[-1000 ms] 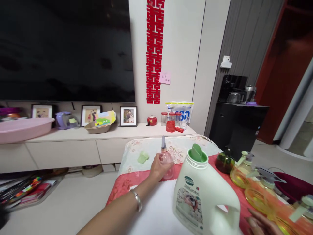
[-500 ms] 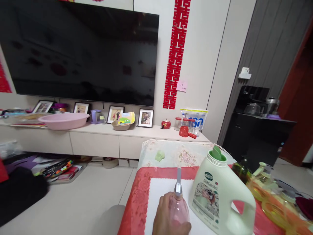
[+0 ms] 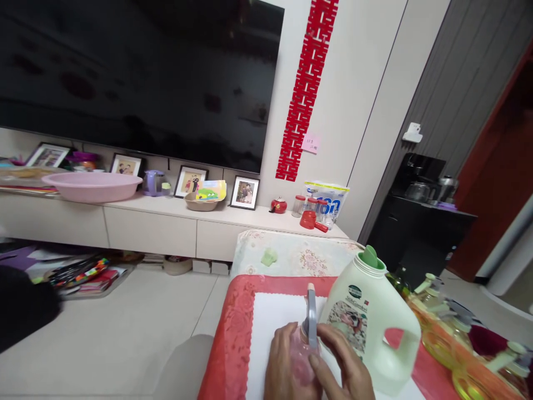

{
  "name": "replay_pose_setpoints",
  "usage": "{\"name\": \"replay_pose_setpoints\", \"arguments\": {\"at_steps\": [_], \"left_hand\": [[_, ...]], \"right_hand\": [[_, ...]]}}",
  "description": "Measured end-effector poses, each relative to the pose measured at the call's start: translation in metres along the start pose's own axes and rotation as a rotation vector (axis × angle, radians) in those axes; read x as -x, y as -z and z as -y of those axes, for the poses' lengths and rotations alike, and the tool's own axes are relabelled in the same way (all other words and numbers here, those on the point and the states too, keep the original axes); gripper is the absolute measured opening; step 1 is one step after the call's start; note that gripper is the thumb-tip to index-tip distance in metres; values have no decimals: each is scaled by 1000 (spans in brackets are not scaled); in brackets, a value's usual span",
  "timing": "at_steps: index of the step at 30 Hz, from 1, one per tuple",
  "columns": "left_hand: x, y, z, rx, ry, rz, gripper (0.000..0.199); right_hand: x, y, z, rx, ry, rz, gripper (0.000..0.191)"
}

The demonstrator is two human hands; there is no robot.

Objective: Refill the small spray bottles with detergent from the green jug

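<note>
My left hand (image 3: pixel 280 358) is wrapped round a translucent pink pump bottle (image 3: pixel 302 358) that stands over the white mat. The bottle has a grey pump head (image 3: pixel 310 322) with its spout pointing away from me. My right hand (image 3: pixel 345 361) curls in at the bottle's right side, thumb and forefinger against its neck just under the pump head. Close on the right stands a large pale green jug (image 3: pixel 381 333) with a handle and a printed label; its top is uncapped and shows a green pouring spout (image 3: pixel 370 256). The bottle's base is hidden by my hands.
A white mat (image 3: pixel 262 316) lies on a red cloth (image 3: pixel 233 316). Farther back a light green crumpled-looking piece (image 3: pixel 268 256) rests on the floral cloth. Several yellowish pump bottles (image 3: pixel 462 333) crowd the right side. Behind runs a white cabinet (image 3: pixel 150 228) with a pink basin (image 3: pixel 94 187).
My right hand has come in from outside the view and taken hold at the bottle's neck. The pump head appears turned slightly. The camera view has shifted and tilted.
</note>
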State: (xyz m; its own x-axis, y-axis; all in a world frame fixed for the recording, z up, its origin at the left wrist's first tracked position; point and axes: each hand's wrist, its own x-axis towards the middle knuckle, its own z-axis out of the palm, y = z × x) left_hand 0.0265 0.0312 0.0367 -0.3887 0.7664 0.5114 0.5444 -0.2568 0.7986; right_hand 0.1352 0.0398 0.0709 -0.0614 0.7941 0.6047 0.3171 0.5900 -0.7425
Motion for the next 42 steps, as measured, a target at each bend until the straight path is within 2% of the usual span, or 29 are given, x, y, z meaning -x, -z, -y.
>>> {"name": "replay_pose_setpoints", "arguments": {"at_steps": [5,10,13,16,22,26,31,37,39,42], "left_hand": [[3,-2,4,-19,-77,-124,26],[7,-3,8,-29,-64,-95,31],[9,-4,7,8,-15,-91,31],[9,-4,7,45,-7,-74,32],[8,-3,9,64,-41,-44,31],[8,-1,6,81,-56,-66,31],[8,-5,5,100,-66,-101,30],[6,-6,9,63,-75,-25,41],[6,-4,9,50,-82,-9,39],[6,-4,6,52,-29,-33,36]], "right_hand": [[-5,-18,12,-91,-112,8,44],[-8,-30,24,-148,-272,-41,50],[-9,-37,31,-201,-327,-110,53],[-9,-39,36,-217,-358,-121,53],[-10,-35,37,-234,-342,-102,50],[-11,-30,41,-233,-340,-62,49],[-14,-20,34,-184,-307,60,49],[-20,-9,19,-172,-177,257,50],[-19,-9,15,-192,-156,248,47],[-17,-12,11,-203,-119,146,46]]}}
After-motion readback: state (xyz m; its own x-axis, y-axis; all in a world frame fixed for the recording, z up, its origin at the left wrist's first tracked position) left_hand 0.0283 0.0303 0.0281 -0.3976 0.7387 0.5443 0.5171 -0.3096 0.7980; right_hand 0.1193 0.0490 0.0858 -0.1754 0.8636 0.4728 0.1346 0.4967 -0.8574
